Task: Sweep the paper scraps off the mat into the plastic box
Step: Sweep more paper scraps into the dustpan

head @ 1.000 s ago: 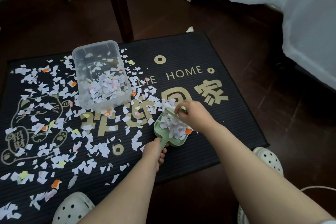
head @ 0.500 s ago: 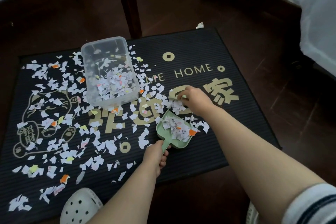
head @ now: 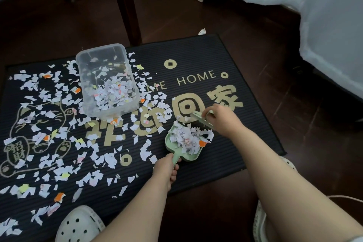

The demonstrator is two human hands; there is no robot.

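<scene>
A black mat (head: 225, 139) with gold lettering lies on the dark floor, strewn with white, orange and yellow paper scraps (head: 59, 135), mostly on its left half. The clear plastic box (head: 90, 61) stands on the mat's upper middle, with a heap of scraps in its near end. My left hand (head: 166, 169) grips the handle of a small green dustpan (head: 172, 143) piled with scraps. My right hand (head: 222, 117) holds a small green brush (head: 198, 118) right at the pan's open far edge.
A dark wooden chair leg (head: 127, 6) stands just behind the box. White cloth (head: 324, 25) hangs at the right. White clogs (head: 78, 226) are at the near edge, one on the mat's front left. One stray scrap (head: 202, 31) lies on the floor beyond the mat.
My right hand has drawn the brush toward the pan, pushing the scraps that lay in front of it in; the heap in the pan is larger. The left hand stays on the handle.
</scene>
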